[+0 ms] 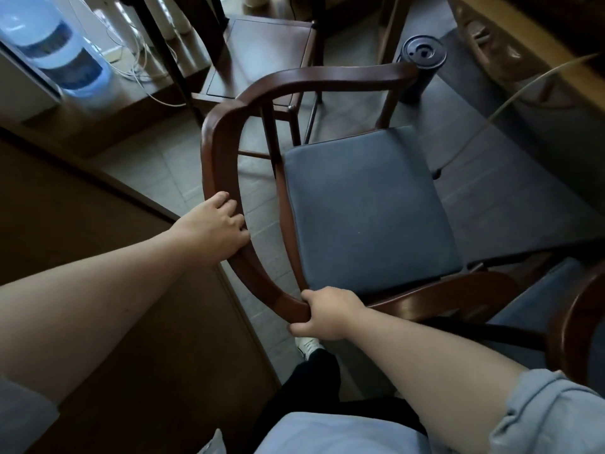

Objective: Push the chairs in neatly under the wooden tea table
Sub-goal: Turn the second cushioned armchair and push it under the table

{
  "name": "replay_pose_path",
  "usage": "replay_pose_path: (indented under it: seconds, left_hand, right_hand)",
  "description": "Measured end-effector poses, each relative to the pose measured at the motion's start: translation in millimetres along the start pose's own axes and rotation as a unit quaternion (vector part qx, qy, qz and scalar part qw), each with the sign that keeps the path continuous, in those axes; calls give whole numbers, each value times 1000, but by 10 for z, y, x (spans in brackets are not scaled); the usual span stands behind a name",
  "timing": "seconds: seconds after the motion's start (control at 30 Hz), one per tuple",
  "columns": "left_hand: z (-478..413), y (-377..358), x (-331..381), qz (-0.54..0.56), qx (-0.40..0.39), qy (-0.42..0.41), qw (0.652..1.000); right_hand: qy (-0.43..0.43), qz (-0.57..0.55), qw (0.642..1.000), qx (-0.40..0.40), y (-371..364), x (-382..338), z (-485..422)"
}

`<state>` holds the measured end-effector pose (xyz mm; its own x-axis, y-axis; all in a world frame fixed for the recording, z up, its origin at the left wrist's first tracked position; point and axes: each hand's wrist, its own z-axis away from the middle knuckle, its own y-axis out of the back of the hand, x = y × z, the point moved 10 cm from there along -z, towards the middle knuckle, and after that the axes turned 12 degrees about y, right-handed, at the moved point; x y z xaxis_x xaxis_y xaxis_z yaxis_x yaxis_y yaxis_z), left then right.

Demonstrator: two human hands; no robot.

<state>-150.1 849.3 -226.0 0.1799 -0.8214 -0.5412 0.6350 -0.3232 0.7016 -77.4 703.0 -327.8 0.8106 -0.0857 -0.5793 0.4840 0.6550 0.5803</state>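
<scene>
- The armchair (360, 208) stands on the grey tiled floor (510, 204), with free floor at its far right side, toward the wooden tea table (523, 44) in the far right corner.
- A brown cabinet top (98, 224) lies close at the left, and a second chair (576, 322) is just beside at the near right.
- The armchair has a curved, smooth dark wooden rail and a flat blue-grey cushion.
- The left hand (216, 227) grips the rail at the left; the right hand (327, 314) is clenched around the rail at the near side.
</scene>
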Motion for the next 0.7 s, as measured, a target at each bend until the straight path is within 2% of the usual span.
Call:
replay_pose_path:
  seconds: [0.2,0.37,0.57,0.7]
  left_hand:
    - [13,105,81,19,26,20,999]
    - [75,605,633,65,29,14,997]
    - [-28,1184,1343,87,-18,3,996]
    - [-123,1594,1710,106,-21,1,994]
  right_hand:
    - [16,-5,1000,-7,3,49,141]
    - [25,63,998,-15,-40,490,672]
    - [13,149,988,-49,9,1126,1378]
    - [-8,175,982,-63,82,1529,1757]
